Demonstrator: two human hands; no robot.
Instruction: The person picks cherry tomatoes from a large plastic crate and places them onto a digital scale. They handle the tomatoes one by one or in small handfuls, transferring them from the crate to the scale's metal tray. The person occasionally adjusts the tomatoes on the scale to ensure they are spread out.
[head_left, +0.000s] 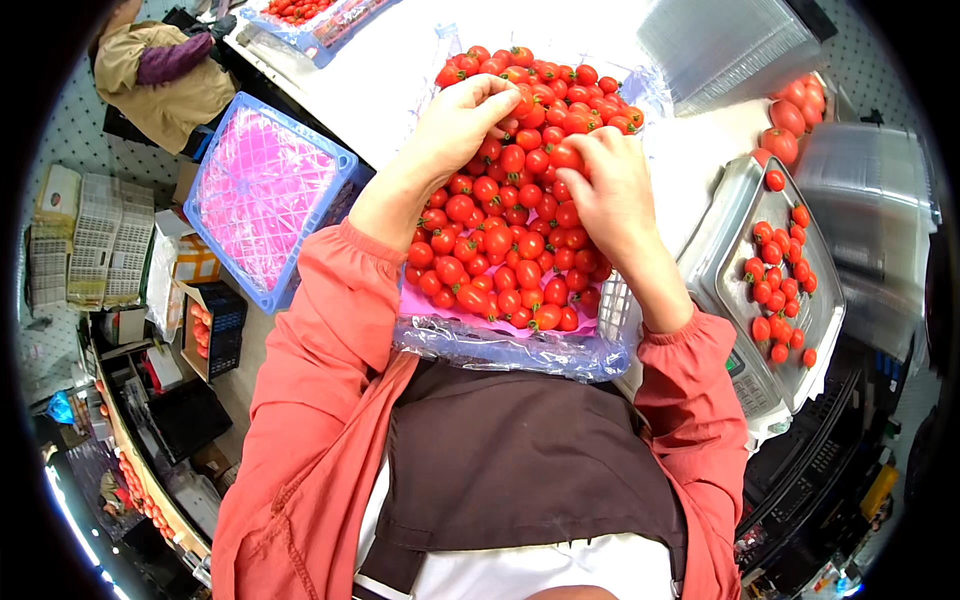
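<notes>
A blue plastic crate (510, 349) lined with clear film and pink sheet (424, 301) stands right in front of me, heaped with red cherry tomatoes (498, 240). Many of them bear green stems. Over the far left part of the heap, my left hand (466, 114) has its thumb and fingers closed about a cherry tomato (523, 99), which the fingertips partly hide. My right hand (613, 184), at the right side of the heap, pinches another cherry tomato (565, 157) between thumb and fingers.
On the right, a digital scale (750, 394) carries loose cherry tomatoes on its metal pan (821, 319). Stacked clear plastic containers (727, 56) and larger tomatoes (787, 120) lie beyond it. A second blue crate (345, 161) stands at left. Another person (165, 82) is at upper left.
</notes>
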